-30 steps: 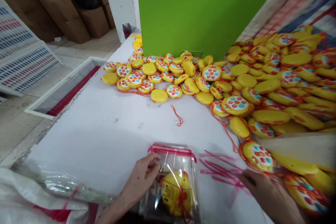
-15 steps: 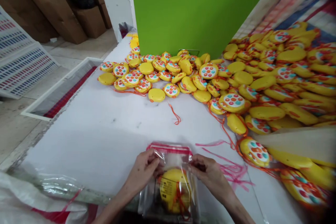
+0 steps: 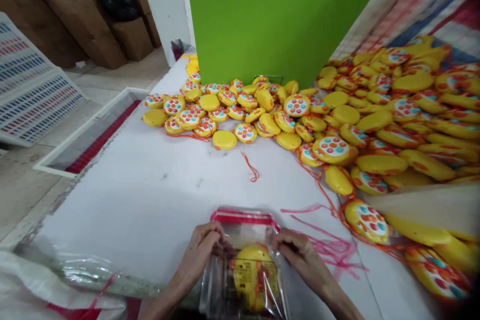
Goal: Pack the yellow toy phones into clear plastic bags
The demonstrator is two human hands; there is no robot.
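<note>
A clear plastic bag (image 3: 221, 280) with a pink strip along its top edge lies at the near edge of the table. Inside it sits a yellow toy (image 3: 251, 275) with an orange cord; dark print on the bag crosses over it. My left hand (image 3: 200, 252) pinches the bag's left side below the strip. On the other side, my right hand (image 3: 300, 255) is closed on the bag's right edge. Loose pink strips (image 3: 333, 250) lie just right of my right hand. Beyond the bag is a loose orange cord (image 3: 250, 166).
A large heap of yellow toys (image 3: 378, 122) with coloured buttons spreads over the back and right of the white table (image 3: 150, 205). A green panel (image 3: 277, 15) rises behind. Left are a white-rimmed crate (image 3: 93, 125) and cartons (image 3: 82, 25). White sacking (image 3: 45, 285) lies at lower left.
The bag's top edge has opened out slightly between my hands, and the toy inside appears a little further right. Both hands keep their hold, and the view has shifted slightly.
</note>
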